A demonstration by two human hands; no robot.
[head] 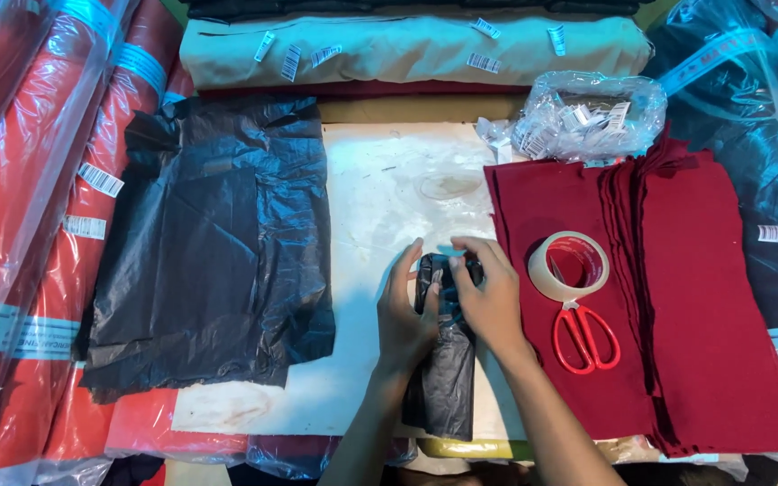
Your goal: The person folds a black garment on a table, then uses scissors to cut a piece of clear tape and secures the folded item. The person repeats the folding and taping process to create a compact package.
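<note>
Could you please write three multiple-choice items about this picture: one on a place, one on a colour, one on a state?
1. Where do the red-handled scissors lie?
A. on the dark red cloth stack
B. on the flat black plastic sheet
C. on the white board

2. What colour is the bundle held by both hands?
A. white
B. black
C. red

3. How are the scissors?
A. open wide
B. closed
C. held in a hand

Answers: 1 A, they rest on the cloth below the roll of tape. 2 B, the left hand and right hand grip a rolled black plastic bag. 3 B, the handles sit together, untouched.
</note>
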